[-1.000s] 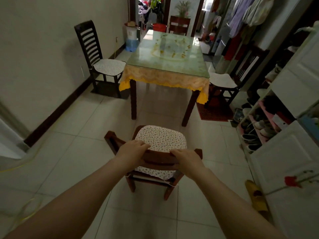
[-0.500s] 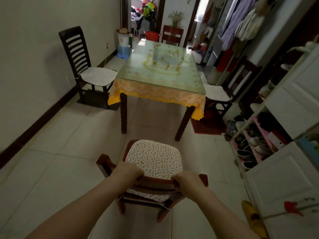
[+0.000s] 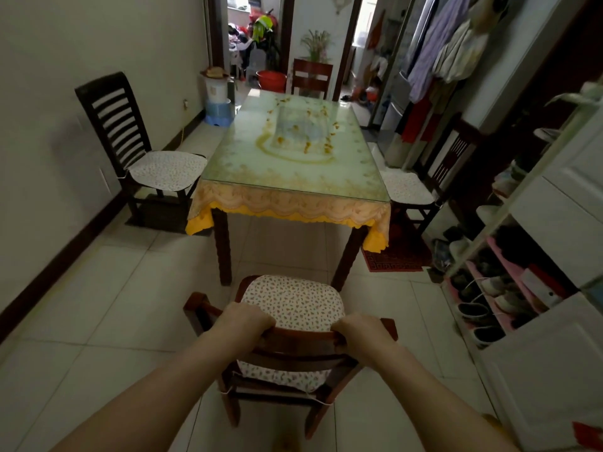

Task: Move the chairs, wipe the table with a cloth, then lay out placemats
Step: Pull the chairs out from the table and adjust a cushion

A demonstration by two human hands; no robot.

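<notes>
A wooden chair with a flowered seat cushion (image 3: 293, 305) stands on the tiled floor in front of me, a short way from the table's near end. My left hand (image 3: 244, 321) and my right hand (image 3: 362, 334) both grip the top rail of its backrest. The glass-topped table (image 3: 293, 164) carries a pale green cloth with a yellow fringe, and orange smears mark its top. A dark slatted chair (image 3: 130, 148) stands at the table's left side. Another chair (image 3: 421, 187) stands at its right, and a third chair (image 3: 311, 78) at the far end.
A white shoe rack (image 3: 496, 288) full of shoes lines the right wall. A red mat (image 3: 394, 256) lies by the right chair. Hanging clothes (image 3: 440, 50) fill the upper right. A water dispenser (image 3: 218, 99) and a red basin (image 3: 270, 79) stand near the far doorway.
The chair in my hands and I have moved closer to the table. Both hands keep their grip on the backrest.
</notes>
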